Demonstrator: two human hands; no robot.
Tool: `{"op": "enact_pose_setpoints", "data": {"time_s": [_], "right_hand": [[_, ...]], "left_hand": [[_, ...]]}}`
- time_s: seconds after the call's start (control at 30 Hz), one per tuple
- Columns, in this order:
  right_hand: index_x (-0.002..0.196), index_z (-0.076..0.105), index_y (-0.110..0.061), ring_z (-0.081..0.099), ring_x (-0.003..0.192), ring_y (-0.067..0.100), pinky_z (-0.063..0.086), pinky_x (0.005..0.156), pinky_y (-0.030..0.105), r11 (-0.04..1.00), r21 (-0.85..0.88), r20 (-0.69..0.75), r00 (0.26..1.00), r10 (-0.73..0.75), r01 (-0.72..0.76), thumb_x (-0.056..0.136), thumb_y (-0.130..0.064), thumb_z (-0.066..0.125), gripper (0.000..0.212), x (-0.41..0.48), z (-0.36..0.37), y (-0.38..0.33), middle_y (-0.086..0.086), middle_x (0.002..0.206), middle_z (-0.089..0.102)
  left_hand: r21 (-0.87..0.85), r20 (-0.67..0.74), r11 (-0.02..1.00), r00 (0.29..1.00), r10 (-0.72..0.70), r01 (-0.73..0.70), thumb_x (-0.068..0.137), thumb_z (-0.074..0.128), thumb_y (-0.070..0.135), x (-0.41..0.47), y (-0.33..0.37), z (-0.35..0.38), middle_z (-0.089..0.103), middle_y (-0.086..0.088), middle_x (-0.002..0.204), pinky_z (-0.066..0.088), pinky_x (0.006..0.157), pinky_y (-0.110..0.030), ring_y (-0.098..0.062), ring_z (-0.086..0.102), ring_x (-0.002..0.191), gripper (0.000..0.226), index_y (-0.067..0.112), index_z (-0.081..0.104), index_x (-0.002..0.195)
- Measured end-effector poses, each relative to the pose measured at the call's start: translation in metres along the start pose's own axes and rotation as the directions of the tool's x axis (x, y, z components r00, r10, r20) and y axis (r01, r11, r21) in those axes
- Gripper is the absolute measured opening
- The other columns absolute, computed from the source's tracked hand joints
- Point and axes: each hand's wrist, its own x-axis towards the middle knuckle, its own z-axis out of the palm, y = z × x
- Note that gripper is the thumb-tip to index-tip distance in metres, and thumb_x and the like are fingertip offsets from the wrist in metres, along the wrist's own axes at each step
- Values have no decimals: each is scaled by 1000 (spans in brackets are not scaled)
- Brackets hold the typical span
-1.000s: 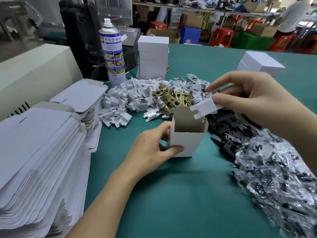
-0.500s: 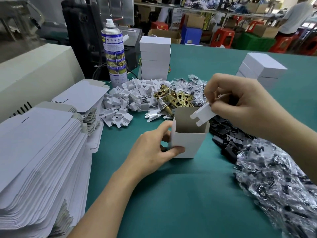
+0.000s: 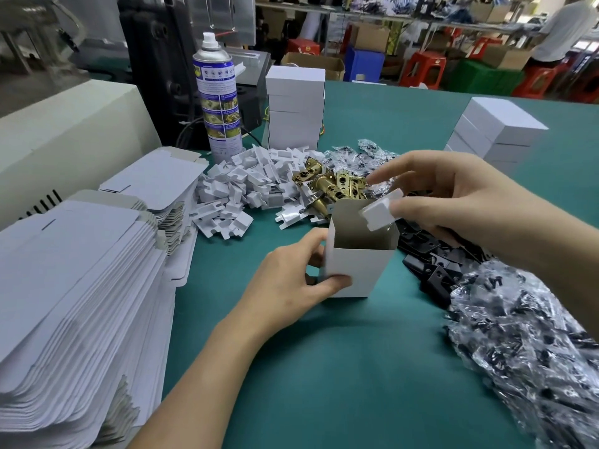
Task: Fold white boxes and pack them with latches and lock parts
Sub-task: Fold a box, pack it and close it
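The left hand (image 3: 285,280) grips the upright open white box (image 3: 359,270) low on its left side, while the right hand (image 3: 453,196) pinches a white card insert (image 3: 379,212), seemingly just above the box's right rim; the box's floor is hidden.

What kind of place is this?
Probably a small factory's packing bench: stacks of flat box blanks, a pile of brass latches, and closed white boxes stacked on the green table.

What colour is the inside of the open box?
Grey-brown; the box is white outside. Head view.
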Motion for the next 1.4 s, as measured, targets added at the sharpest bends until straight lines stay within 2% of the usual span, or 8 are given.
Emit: {"op": "enact_pose_setpoints", "data": {"time_s": [0.07, 0.13, 0.2, 0.3, 0.43, 0.57, 0.8, 1.4], "right_hand": [[106, 76, -19, 61, 61, 0, 45, 58, 7, 996, -63, 11, 998, -61, 61, 91, -1, 72, 24, 0, 0, -2, 4, 89, 75], [97, 78, -24, 50, 49, 1, 39, 50, 8, 976, -191, 42, 994, -103, 109, 91, -3, 73, 22, 1, -3, -3, -9, 70, 71], [87, 78, -33, 39, 43, 14, 33, 45, 19, 933, -335, 50, 991, -123, 133, 90, -5, 69, 30, 2, -10, -3, -3, 56, 61], [79, 77, -36, 50, 53, 33, 42, 51, 39, 869, -448, 75, 978, -196, 209, 84, -10, 64, 29, 4, -14, -7, 6, 80, 73], [74, 72, -37, 50, 54, 16, 38, 60, 17, 783, -537, 116, 947, -301, 314, 82, -3, 67, 35, 6, -10, -8, -19, 108, 68], [80, 77, -27, 53, 65, -4, 42, 63, 28, 639, -646, 195, 899, -391, 418, 84, 2, 74, 30, 7, -7, -5, -6, 105, 67], [79, 78, -26, 48, 55, 21, 45, 46, 32, 417, -725, 314, 801, -509, 549, 83, 0, 66, 29, 10, -1, -2, -4, 97, 74], [82, 79, -26, 66, 69, 18, 50, 52, 32, 457, -657, 382, 787, -484, 600, 83, -7, 65, 23, 22, 10, 8, -17, 102, 75]], "left_hand": [[8, -1, 1000, 1000, -3, 3, 88, 81, 35, 0, -1, 0, 74, 18, 105, 60, 83, -38, -2, 68, 105, 49, 47, 55, 128], [13, -3, 1000, 1000, -8, 8, 88, 83, 33, 0, -1, 0, 74, 19, 105, 60, 84, -37, -1, 68, 105, 48, 45, 57, 128], [11, -2, 1000, 1000, -10, 10, 88, 82, 33, 1, -2, 1, 74, 19, 105, 61, 84, -37, -1, 68, 105, 47, 43, 59, 128], [1, 1, 1000, 1000, -3, 3, 88, 81, 35, 1, -2, 1, 74, 20, 105, 61, 83, -37, -1, 68, 105, 46, 44, 59, 127], [-8, 8, 1000, 1000, -9, 9, 87, 79, 40, 1, -1, 1, 73, 21, 106, 61, 84, -42, -4, 69, 103, 45, 46, 58, 126], [-30, 12, 1000, 1000, -4, 4, 84, 77, 45, 1, 0, 1, 73, 22, 106, 61, 84, -40, -4, 69, 105, 46, 46, 58, 126], [-72, 31, 997, 999, 30, -27, 84, 81, 39, 1, 0, -3, 74, 19, 105, 58, 79, -28, -9, 71, 104, 44, 48, 61, 122], [-131, 63, 991, 997, 40, -32, 88, 83, 30, 2, -1, -4, 75, 14, 107, 60, 80, -28, -12, 69, 109, 40, 44, 65, 120]]}}
